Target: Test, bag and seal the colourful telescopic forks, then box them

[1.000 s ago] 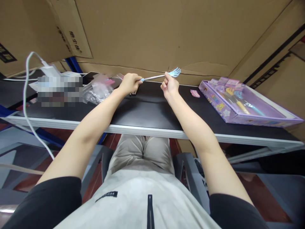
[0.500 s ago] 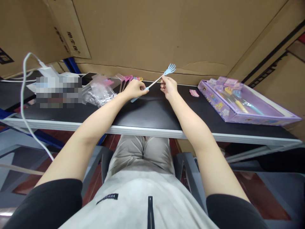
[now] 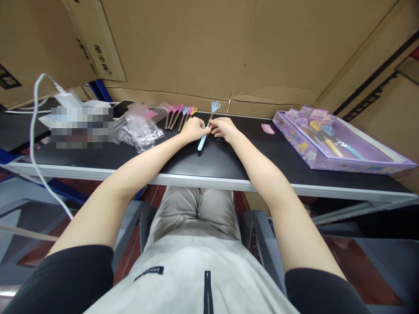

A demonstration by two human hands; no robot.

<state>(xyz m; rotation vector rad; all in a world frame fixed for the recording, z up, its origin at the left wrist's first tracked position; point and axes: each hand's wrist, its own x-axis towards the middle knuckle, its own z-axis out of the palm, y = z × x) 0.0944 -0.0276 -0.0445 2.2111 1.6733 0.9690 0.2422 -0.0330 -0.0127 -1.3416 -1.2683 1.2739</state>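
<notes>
The person's left hand pinches the light-blue back scratcher between thumb and fingers just above its handle; the right hand, fingers curled, pinches the slim shaft right beside it. The smooth, rounded handle slants below the fingertips toward the person, and the claw head, splayed into thin curved prongs, rises beyond them. Crinkled, glossy clear plastic bags lie leftward on the matte black table
</notes>
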